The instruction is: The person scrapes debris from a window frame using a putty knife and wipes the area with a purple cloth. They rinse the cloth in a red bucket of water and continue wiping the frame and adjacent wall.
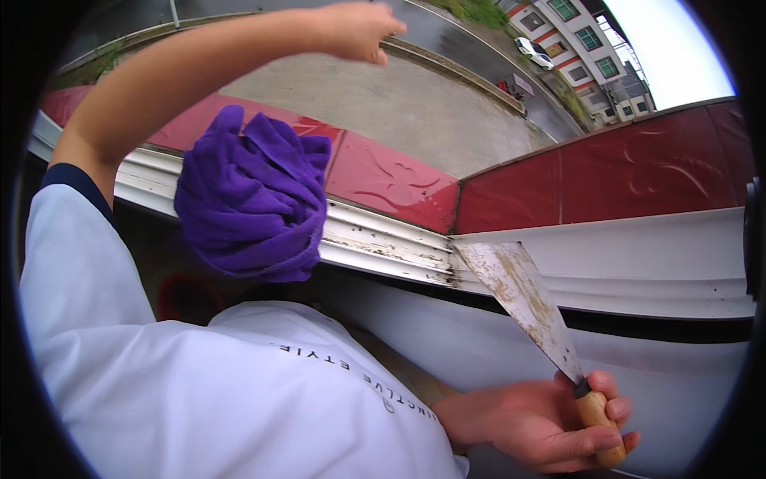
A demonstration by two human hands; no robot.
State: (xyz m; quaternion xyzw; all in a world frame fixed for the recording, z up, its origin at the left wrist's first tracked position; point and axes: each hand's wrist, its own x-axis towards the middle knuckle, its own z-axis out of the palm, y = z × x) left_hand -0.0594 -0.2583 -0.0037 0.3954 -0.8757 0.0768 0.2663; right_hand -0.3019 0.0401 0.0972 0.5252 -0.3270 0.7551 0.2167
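Observation:
My left hand [362, 33] reaches out over the ledge, high above the pavement. It is slightly blurred, its thumb and forefinger are apart, and nothing shows in it. Below that arm, a bunched purple cloth [254, 197] covers part of the white window track [383, 239]. My right hand [538, 419], palm up at the lower right, holds a scraper [532, 299] by its wooden handle. The flat metal blade carries brown smears and points up and left. Its broad edge appears close to the track's corner, where dark dirt lies; contact cannot be told.
Red tiled ledges [395, 179] meet in a corner beyond the track. A white frame [646, 263] runs to the right. Outside and below are concrete pavement [359, 96], a wet road, a white car [534, 52], a red vehicle [514, 88] and a building [580, 48].

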